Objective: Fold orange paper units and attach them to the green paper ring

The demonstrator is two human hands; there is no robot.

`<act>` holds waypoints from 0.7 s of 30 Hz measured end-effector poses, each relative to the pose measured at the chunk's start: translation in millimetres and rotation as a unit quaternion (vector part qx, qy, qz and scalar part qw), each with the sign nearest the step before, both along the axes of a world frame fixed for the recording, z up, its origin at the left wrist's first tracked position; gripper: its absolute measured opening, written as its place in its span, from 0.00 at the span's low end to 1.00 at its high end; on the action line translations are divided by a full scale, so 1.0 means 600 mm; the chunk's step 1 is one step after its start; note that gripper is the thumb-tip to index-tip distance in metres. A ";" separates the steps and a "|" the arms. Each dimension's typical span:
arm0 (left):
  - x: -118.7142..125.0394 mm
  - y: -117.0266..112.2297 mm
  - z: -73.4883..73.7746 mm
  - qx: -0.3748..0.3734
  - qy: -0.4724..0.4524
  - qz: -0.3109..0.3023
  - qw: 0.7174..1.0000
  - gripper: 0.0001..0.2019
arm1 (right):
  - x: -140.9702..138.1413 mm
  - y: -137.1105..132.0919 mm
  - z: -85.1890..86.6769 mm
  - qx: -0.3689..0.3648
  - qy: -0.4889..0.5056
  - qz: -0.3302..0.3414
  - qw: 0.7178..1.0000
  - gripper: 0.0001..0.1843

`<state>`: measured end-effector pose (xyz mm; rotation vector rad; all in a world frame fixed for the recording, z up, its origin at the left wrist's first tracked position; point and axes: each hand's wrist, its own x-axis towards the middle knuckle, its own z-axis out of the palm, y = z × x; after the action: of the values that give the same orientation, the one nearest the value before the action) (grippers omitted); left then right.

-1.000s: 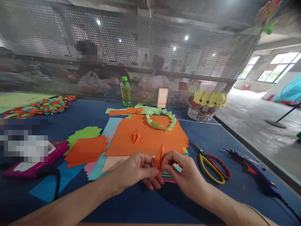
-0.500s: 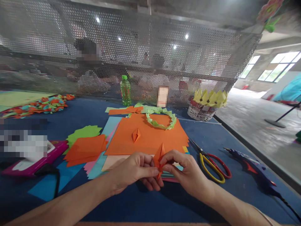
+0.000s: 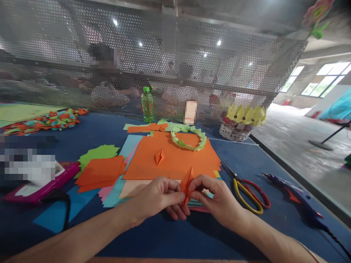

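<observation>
Between my two hands is a folded orange paper piece [image 3: 188, 179], held upright with its pointed tip up. My left hand [image 3: 171, 197] is closed on its left side, thumb on the paper and the lower fingers curled beneath. The thumb and forefinger of my right hand [image 3: 212, 193] pinch its right edge. Just beyond lies a stack of orange paper sheets [image 3: 175, 170] over sheets of other colours. On the stack rest a small folded orange paper diamond [image 3: 159, 157] and a ring of folded light green paper [image 3: 203, 140].
To the right lie scissors [image 3: 249, 193] with red and yellow handles and a blue glue gun [image 3: 297, 199]. Orange paper squares [image 3: 100, 172] and a magenta device [image 3: 45, 186] are at left. A green bottle [image 3: 147, 106] and a basket [image 3: 236, 129] stand behind.
The orange piece has turned slightly between my fingers, so its left face shows broader. Both hands keep nearly the same place and grip. The view has shifted a little.
</observation>
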<state>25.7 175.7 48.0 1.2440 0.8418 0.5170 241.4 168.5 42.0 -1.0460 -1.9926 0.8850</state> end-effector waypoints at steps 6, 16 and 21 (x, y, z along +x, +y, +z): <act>0.002 -0.002 0.000 0.013 0.010 0.001 1.000 0.15 | -0.005 0.000 0.001 -0.013 0.010 -0.015 1.000 0.04; 0.001 -0.004 0.001 0.025 0.019 0.003 0.999 0.17 | -0.008 -0.003 0.004 -0.029 -0.005 -0.028 0.999 0.04; 0.002 -0.001 0.000 0.023 0.012 0.002 1.000 0.17 | -0.010 -0.004 0.004 -0.027 -0.011 -0.034 0.999 0.03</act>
<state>27.0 174.9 48.3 1.2942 0.8567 0.5277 235.7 166.0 44.2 -1.1509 -1.9487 0.8996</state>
